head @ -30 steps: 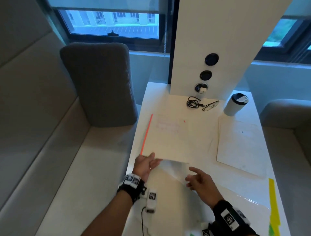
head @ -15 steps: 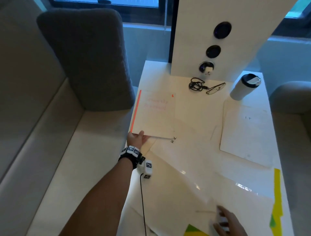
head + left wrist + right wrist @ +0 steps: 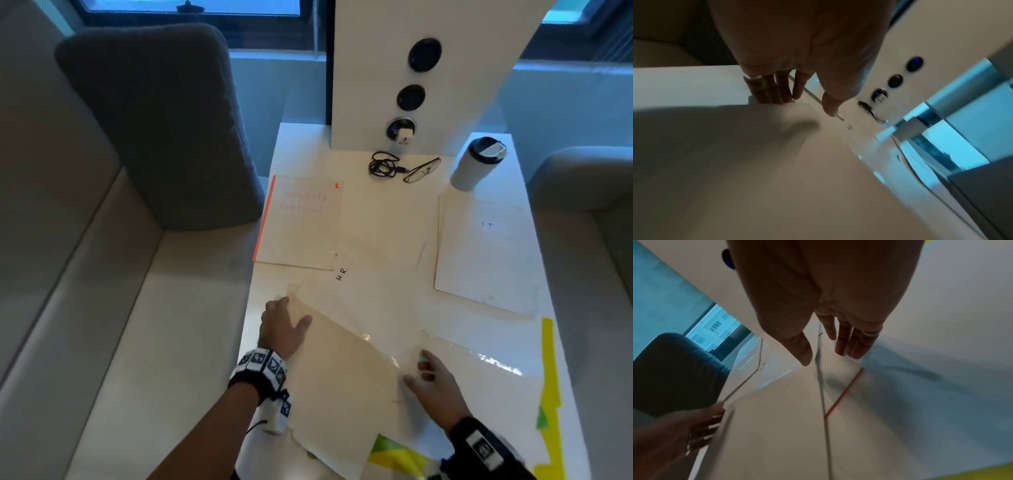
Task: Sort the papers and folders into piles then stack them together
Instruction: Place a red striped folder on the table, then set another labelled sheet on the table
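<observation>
A large cream sheet [image 3: 342, 377] lies slanted on the near part of the white table [image 3: 301, 144]. My left hand [image 3: 287, 315] is at its left edge. Its straight fingers [image 3: 774, 92] dip past that edge and the thumb hovers just above the sheet [image 3: 777, 162]. My right hand [image 3: 428, 373] rests with loose straight fingertips [image 3: 849, 352] where the cream sheet meets a glossy clear sleeve [image 3: 479, 370]. An orange-spined folder [image 3: 298, 222] with pink writing lies at the far left. A sheet marked "H.R." [image 3: 370, 284] and a white pile [image 3: 486, 253] lie beyond.
Yellow and green folders [image 3: 549, 377] poke out at the right and near edges. A white tumbler [image 3: 478, 164], glasses [image 3: 423, 169] and a coiled cable [image 3: 383, 164] sit by the socket pillar [image 3: 418, 68]. A grey cushion [image 3: 164, 126] leans on the bench on the left.
My left hand has let go of the orange-spined folder, now lying flat at the far left, and drawn back to the cream sheet. My right hand has come forward onto the sheets.
</observation>
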{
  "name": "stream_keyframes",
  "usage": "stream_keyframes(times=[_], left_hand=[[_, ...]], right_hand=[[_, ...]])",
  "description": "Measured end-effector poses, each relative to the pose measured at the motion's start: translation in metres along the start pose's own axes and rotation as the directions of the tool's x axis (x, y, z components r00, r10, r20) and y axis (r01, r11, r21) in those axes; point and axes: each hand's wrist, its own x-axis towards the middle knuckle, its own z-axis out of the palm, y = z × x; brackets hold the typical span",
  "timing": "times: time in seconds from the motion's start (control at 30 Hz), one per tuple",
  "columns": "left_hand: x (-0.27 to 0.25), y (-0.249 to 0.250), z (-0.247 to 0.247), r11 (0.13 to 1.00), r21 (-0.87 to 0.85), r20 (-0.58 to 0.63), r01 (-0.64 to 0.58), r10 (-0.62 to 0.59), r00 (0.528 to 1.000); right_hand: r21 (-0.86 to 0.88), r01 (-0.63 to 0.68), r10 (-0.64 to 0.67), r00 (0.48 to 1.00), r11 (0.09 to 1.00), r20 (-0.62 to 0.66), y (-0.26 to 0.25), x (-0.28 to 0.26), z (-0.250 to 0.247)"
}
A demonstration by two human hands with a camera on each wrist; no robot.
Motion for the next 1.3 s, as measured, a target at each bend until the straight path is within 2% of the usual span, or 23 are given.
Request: stream_keyframes(times=[0.07, 0.17, 0.23, 0.3, 0.37, 0.47, 0.53, 0.6, 0.7, 0.77, 0.8, 0.87, 0.93, 1.03, 1.1, 1.17, 1.23, 1.3], left_hand=[[-0.009, 0.001, 0.002, 0.999, -0.025, -0.006, 0.031, -0.031, 0.999], [-0.017, 0.003, -0.002, 0.991, -0.132, -0.026, 0.0, -0.003, 1.0], [-0.022, 0.003, -0.009, 0.985, -0.164, 0.038, -0.056, 0.063, 0.997], [-0.029, -0.002, -0.018, 0.976, -0.19, 0.151, -0.108, 0.137, 0.979], [-0.039, -0.005, -0.029, 0.962, -0.231, 0.207, -0.147, 0.196, 0.958], [-0.072, 0.014, -0.057, 0.883, -0.355, 0.087, -0.306, 0.357, 0.93], [-0.093, 0.029, -0.077, 0.803, -0.421, -0.023, -0.423, 0.457, 0.889], [-0.109, 0.045, -0.093, 0.676, -0.544, -0.096, -0.497, 0.538, 0.837], [-0.126, 0.071, -0.104, 0.477, -0.778, -0.091, -0.409, 0.559, 0.824], [-0.135, 0.09, -0.105, 0.341, -0.89, -0.051, -0.304, 0.587, 0.808], [-0.135, 0.096, -0.102, 0.307, -0.918, -0.014, -0.251, 0.607, 0.795], [-0.134, 0.109, -0.092, 0.303, -0.933, 0.029, -0.195, 0.604, 0.797], [-0.129, 0.119, -0.082, 0.279, -0.946, 0.028, -0.165, 0.576, 0.817], [-0.12, 0.127, -0.069, 0.221, -0.967, 0.006, -0.125, 0.51, 0.86], [-0.117, 0.131, -0.059, 0.241, -0.965, 0.019, -0.102, 0.454, 0.891], [-0.116, 0.134, -0.046, 0.337, -0.935, 0.048, -0.107, 0.422, 0.905], [-0.118, 0.135, -0.03, 0.452, -0.891, 0.178, -0.029, 0.407, 0.896], [-0.121, 0.132, -0.013, 0.54, -0.838, 0.323, 0.076, 0.379, 0.867]], right_hand=[[0.047, 0.006, -0.006, 1.0, 0.999, -0.013, -0.003, 0.001, 0.001], [0.149, 0.038, -0.032, 0.999, 0.988, -0.039, -0.008, -0.006, -0.005], [0.277, 0.041, -0.033, 0.999, 0.96, -0.035, -0.01, -0.015, -0.013], [0.379, 0.042, -0.032, 0.999, 0.924, -0.032, -0.011, -0.027, -0.022], [0.423, 0.085, -0.078, 0.996, 0.902, -0.035, -0.015, -0.045, -0.034], [0.53, 0.11, -0.138, 0.99, 0.841, 0.013, -0.033, -0.085, -0.058], [0.554, 0.106, -0.17, 0.983, 0.826, 0.065, -0.04, -0.112, -0.07], [0.59, 0.07, -0.15, 0.985, 0.804, 0.087, -0.035, -0.128, -0.076], [0.661, -0.062, -0.049, 0.988, 0.748, 0.148, -0.022, -0.137, -0.077], [0.726, -0.2, 0.017, 0.968, 0.658, 0.252, -0.019, -0.141, -0.076], [0.756, -0.257, 0.01, 0.949, 0.601, 0.315, -0.02, -0.143, -0.077], [0.798, -0.298, -0.068, 0.919, 0.523, 0.388, -0.023, -0.149, -0.081], [0.811, -0.278, -0.137, 0.907, 0.515, 0.398, -0.022, -0.151, -0.09], [0.793, -0.238, -0.127, 0.922, 0.56, 0.367, -0.005, -0.144, -0.11], [0.777, -0.198, -0.113, 0.938, 0.598, 0.326, 0.007, -0.139, -0.123], [0.785, -0.143, -0.104, 0.961, 0.603, 0.255, 0.014, -0.13, -0.135], [0.803, -0.087, -0.08, 0.983, 0.589, 0.166, 0.015, -0.116, -0.148], [0.814, -0.022, -0.043, 0.997, 0.58, 0.058, 0.012, -0.095, -0.162]])
